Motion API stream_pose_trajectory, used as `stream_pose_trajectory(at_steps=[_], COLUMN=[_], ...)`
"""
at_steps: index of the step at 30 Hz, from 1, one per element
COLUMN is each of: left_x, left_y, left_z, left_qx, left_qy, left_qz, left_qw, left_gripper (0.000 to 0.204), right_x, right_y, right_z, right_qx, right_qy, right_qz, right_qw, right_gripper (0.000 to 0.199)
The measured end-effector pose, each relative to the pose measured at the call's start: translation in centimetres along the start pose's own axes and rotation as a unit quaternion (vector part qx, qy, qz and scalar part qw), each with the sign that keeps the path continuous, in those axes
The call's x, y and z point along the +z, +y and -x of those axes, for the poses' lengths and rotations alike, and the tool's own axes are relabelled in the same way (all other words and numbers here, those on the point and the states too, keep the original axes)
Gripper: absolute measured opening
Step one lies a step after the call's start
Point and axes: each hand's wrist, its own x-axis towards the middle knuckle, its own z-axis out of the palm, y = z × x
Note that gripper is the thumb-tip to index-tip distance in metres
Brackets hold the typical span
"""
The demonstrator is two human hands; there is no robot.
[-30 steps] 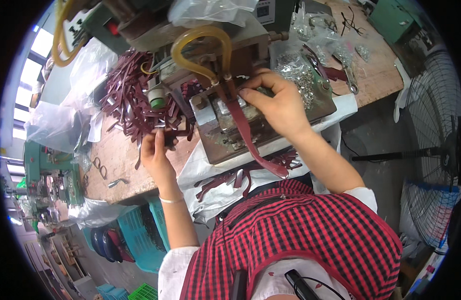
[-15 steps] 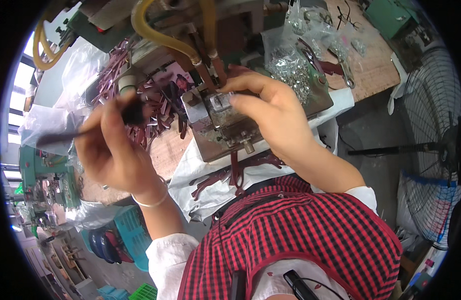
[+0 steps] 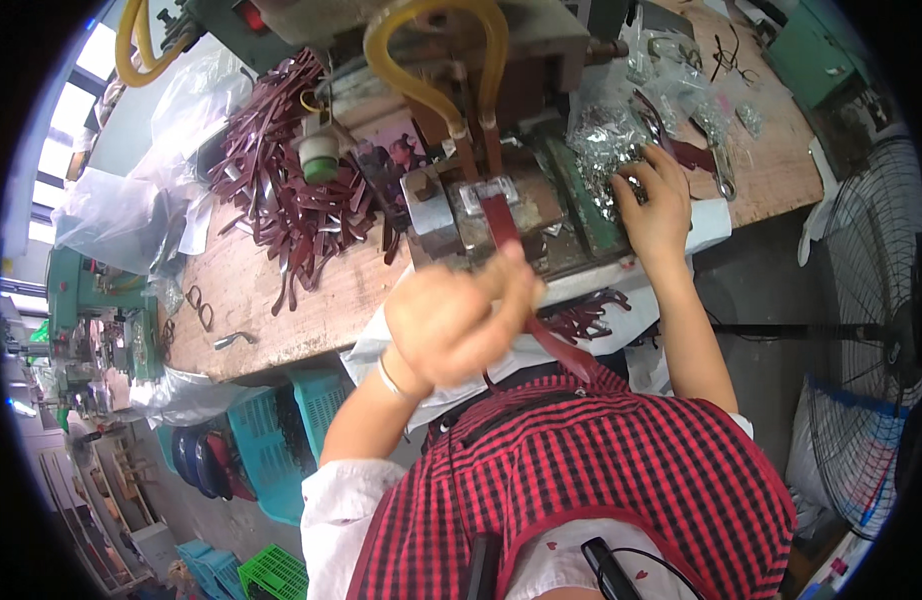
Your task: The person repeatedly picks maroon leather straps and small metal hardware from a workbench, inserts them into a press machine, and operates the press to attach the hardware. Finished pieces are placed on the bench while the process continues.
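My left hand (image 3: 471, 315), somewhat blurred, is closed round a dark red eyeglass temple (image 3: 499, 222). One end of the temple lies at the small metal fixture (image 3: 471, 199) under the machine's two tubed heads, and a dark red length also shows below my fingers. Over at the right, my right hand (image 3: 663, 210) reaches into a heap of small shiny metal parts (image 3: 598, 150). Its thumb and fingers are bent together at the heap; whatever lies between the tips is too small to make out.
A large pile of dark red temples (image 3: 291, 190) lies left of the machine. Yellow hoses (image 3: 496, 50) loop above the fixture. A white and green knob (image 3: 319, 162) hangs over the pile. More temples (image 3: 586, 318) rest on white cloth at the bench front. A fan (image 3: 861, 310) stands right.
My left hand has come right and down to the fixture, now with a temple. My right hand has left the fixture for the metal parts. The view has shifted slightly.
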Motion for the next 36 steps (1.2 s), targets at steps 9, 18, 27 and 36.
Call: stream_pose_trajectory(at_steps=[9,18,27,36], left_x=[1.3,-2.4,-2.4,-7.6], left_y=[0.7,-12.4,-16.8,-12.7], left_z=[1.8,7.1,13.8,14.6], left_qx=[-0.114,-0.286,-0.267,-0.67], left_qy=[0.071,0.003,-0.146,-0.056], left_qz=[0.042,-0.226,-0.243,0.154], left_qw=[0.99,0.931,0.921,0.724], left_gripper=[0.025,0.008,0.013,0.026], right_x=[0.1,-0.8,-0.1,-1.5], right_y=[-1.4,-2.8,-2.0,-1.1], right_z=[-1.8,-0.4,-0.3,1.4], right_qx=[0.083,0.174,0.205,0.193], right_qy=[-0.04,-0.058,-0.048,-0.021], right_qz=[-0.133,-0.266,-0.34,-0.222], right_qw=[0.987,0.946,0.916,0.956], right_gripper=[0.017,0.015,0.017,0.016])
